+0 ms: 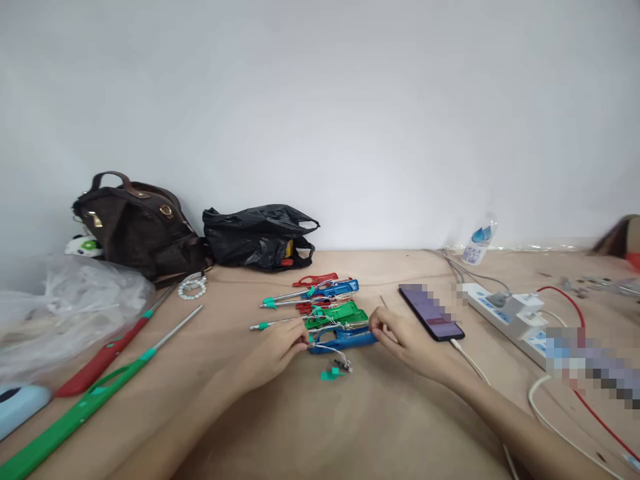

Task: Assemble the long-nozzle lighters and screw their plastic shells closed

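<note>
Your left hand [280, 347] has its fingers pinched on the left end of the blue casing [345, 340], which lies on the table between both hands. Your right hand [395, 335] curls its fingers at the other end; I can't tell whether they're closed on it. The green casing [345, 312] lies just beyond your fingers, the phone [435, 315] right of them.

We were in a makeshift workshop: opened lighters [345, 313] covered the desk's [350, 427] middle, a power strip [487, 309] its right.
</note>
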Demonstrator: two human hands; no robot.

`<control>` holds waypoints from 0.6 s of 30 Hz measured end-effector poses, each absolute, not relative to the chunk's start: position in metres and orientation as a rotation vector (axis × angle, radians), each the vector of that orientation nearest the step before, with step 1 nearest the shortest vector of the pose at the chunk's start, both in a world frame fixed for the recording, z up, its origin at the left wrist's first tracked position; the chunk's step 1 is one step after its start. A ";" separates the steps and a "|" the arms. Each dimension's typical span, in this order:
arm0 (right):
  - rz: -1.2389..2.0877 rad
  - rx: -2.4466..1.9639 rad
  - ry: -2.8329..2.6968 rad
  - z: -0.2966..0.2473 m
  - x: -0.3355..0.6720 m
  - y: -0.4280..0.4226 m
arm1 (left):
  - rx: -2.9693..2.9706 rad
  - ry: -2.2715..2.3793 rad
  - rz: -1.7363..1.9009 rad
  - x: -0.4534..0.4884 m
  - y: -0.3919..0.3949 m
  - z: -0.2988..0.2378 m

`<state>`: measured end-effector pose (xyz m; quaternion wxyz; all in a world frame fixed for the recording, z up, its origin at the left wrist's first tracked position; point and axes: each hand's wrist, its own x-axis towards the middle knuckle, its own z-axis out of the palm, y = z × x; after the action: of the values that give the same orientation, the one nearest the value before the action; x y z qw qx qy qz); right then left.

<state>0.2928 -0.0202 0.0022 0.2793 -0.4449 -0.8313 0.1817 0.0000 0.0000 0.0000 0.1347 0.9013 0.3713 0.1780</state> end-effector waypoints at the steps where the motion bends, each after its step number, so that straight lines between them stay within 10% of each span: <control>1: 0.508 -1.216 -2.200 0.002 0.295 -0.019 | 2.607 1.082 0.529 0.000 0.000 0.000; 18: 0.630 -0.994 -2.436 0.016 0.289 -0.046 | 2.609 1.097 0.560 -0.001 0.006 -0.012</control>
<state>0.2885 -0.0455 0.0159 0.2164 -0.3587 -0.8791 0.2274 -0.0012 0.0063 -0.0122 0.1278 0.8969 0.3771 0.1924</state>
